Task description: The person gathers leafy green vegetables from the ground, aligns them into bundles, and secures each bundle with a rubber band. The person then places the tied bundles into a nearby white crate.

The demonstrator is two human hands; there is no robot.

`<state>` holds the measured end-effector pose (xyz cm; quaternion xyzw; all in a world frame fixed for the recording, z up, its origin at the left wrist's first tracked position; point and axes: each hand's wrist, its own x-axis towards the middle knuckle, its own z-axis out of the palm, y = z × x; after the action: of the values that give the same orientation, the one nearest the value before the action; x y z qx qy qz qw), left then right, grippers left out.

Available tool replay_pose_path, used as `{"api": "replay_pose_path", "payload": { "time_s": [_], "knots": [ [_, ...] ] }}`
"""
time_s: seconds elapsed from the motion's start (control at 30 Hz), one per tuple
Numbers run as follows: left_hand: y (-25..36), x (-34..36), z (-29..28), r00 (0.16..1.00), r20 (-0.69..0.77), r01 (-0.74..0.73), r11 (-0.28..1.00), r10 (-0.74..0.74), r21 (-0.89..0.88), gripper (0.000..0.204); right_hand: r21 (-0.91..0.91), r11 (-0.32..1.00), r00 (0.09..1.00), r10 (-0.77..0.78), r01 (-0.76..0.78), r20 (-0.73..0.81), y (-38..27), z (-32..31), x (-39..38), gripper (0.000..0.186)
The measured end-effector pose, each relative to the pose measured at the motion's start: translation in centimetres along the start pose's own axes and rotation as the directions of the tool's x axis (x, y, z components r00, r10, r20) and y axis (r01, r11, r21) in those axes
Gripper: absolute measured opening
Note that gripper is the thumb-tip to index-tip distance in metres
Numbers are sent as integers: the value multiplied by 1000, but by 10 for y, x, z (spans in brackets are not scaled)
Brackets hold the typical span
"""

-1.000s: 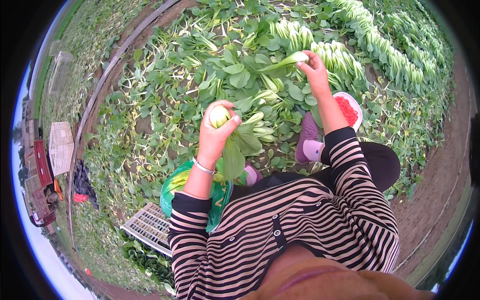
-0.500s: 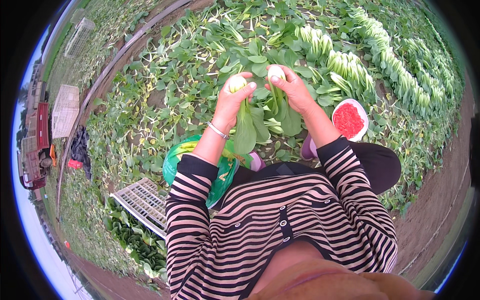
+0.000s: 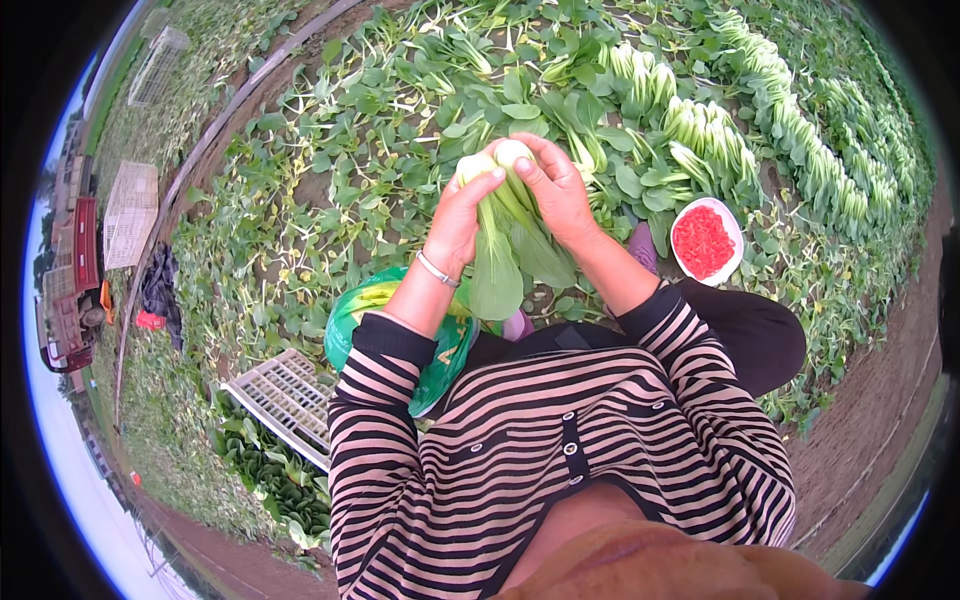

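My left hand is closed round a head of bok choy, its pale base up and its green leaves hanging down. Right beside it, my right hand grips a second bok choy in the same way. The two white bases touch or nearly touch between my hands. Past my fingers, loose bok choy plants lie on the ground. To the right of my right arm sits a white bowl filled with small red strips.
Bundled bok choy lies in rows at the far right. A green bag is by my left forearm, with a white plastic crate at lower left. More crates, a dark cloth and a red truck are at the left.
My right hand has moved left with its bok choy, bringing it against the one in my left hand. Before, the two were held apart.
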<state>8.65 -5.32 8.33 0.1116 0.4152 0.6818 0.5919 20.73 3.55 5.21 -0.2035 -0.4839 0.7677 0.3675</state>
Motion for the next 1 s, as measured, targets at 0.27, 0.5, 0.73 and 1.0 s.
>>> {"api": "replay_pose_path", "payload": {
  "time_s": [0.27,0.5,0.73,1.0],
  "knots": [
    [1,13,-11,999,-35,-6,1000,7,11,55,-487,847,972,-233,213,20,32,4,10,50],
    [4,15,-20,994,-110,14,992,1,128,58,-324,945,977,29,43,212,26,-18,24,56],
    [11,13,0,996,-62,76,990,-69,116,65,-386,809,894,371,-444,-251,140,-166,99,29],
    [14,11,5,990,-97,117,984,-104,135,70,-853,432,851,-290,-292,-439,130,-249,109,32]
  ]
}}
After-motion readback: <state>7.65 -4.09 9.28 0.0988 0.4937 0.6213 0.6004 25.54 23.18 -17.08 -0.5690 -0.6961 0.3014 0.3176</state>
